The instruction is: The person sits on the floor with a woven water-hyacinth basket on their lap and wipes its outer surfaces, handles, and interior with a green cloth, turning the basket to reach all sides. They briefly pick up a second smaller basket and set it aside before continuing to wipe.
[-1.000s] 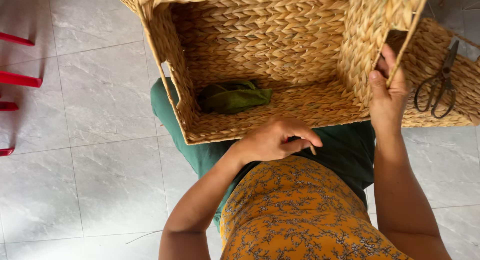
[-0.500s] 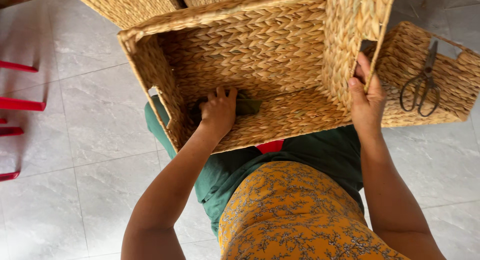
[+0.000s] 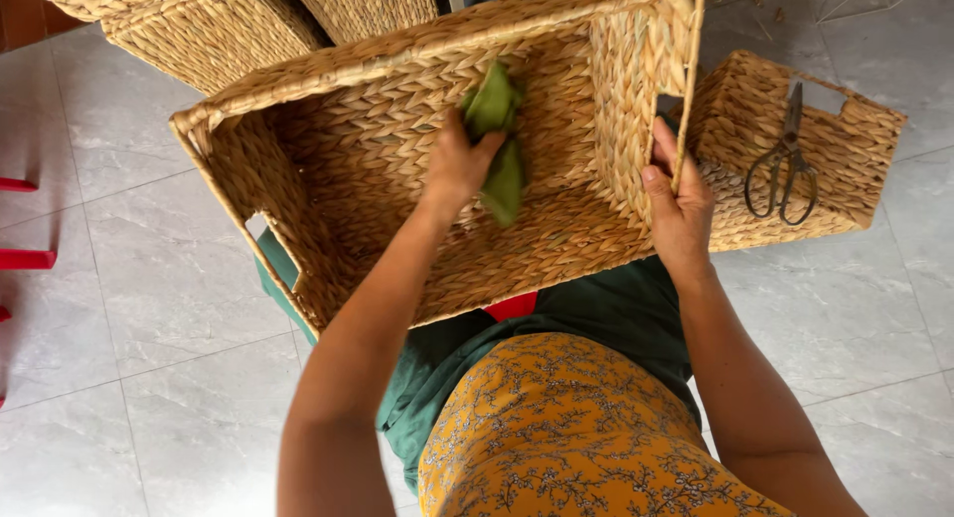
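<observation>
Left hand is gripping a crumpled green cloth against the inner back wall of the large rectangular woven straw basket tipped on the lap; right hand is clasping its side-handle wall; wiping looks mid-way, floor and side walls seemingly remaining.

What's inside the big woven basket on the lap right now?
Inside the big woven basket, the left hand presses a green cloth against the back wall. The weave beneath hand and cloth is covered; nothing else shows inside.
</observation>
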A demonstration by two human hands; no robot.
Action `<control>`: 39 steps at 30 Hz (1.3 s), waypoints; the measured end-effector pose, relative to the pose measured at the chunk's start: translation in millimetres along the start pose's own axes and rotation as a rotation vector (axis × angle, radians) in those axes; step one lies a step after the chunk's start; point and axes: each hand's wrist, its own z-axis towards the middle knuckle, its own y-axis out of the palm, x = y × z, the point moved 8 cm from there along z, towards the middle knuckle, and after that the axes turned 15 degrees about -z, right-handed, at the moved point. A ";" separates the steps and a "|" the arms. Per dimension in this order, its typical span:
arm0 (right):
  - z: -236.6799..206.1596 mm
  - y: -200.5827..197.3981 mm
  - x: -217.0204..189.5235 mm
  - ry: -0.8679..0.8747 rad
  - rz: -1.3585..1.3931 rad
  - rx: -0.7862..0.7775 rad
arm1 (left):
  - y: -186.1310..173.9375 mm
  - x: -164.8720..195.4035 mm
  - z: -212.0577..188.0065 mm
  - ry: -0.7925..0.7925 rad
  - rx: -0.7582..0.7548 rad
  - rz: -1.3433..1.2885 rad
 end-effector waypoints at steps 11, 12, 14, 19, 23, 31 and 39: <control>-4.9 6.2 -26.3 -0.070 0.017 -0.036 | 126.0 88.7 -16.7 0.466 0.129 0.113; -4.7 6.7 -26.4 -0.060 0.031 -0.041 | 123.9 88.3 -24.0 0.524 0.116 0.112; -5.1 7.3 -25.8 -0.041 0.063 -0.045 | 131.3 58.8 -33.5 0.286 -0.062 0.125; -8.4 7.5 -25.6 -0.041 0.049 -0.028 | 145.6 15.8 -61.3 0.111 -0.331 0.206; -6.8 8.1 -25.5 -0.053 0.057 -0.031 | 129.2 28.3 -39.3 0.122 -0.133 -0.094; -7.2 8.6 -24.6 -0.071 0.036 -0.042 | 92.3 112.2 2.7 0.067 0.053 -0.309; -11.1 8.2 -21.2 -0.073 0.029 -0.030 | 102.0 124.0 -73.2 0.641 -0.036 0.086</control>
